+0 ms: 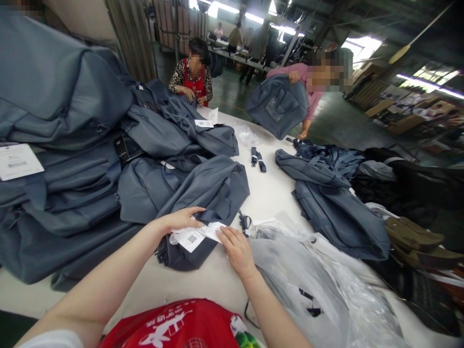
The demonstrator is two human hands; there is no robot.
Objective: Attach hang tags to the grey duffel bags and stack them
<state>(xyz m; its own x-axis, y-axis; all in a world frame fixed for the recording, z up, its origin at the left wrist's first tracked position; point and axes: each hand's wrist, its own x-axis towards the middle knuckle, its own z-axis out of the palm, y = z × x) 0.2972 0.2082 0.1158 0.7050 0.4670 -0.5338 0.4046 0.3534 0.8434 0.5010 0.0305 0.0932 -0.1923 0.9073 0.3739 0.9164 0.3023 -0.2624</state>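
White paper tags [191, 240] with a printed code lie over a blue-grey bag [208, 186] in front of me. My left hand [183, 219] is closed on the tags from the left, its index finger stretched out over the bag. At the right end of the white tags, my right hand [236, 246] grips the edge with its fingers together. The bag's strap runs just above the tags. Right of my right hand lies a thin dark cord [245, 221] on the white table [266, 193].
Blue-grey bags [61, 92] are piled high at the left. Clear plastic bags [300, 275] cover the near right. More bags [337, 217] and straps [258, 159] lie beyond. Across the table, one person [194, 77] works with both hands; another [311, 96] holds up a bag.
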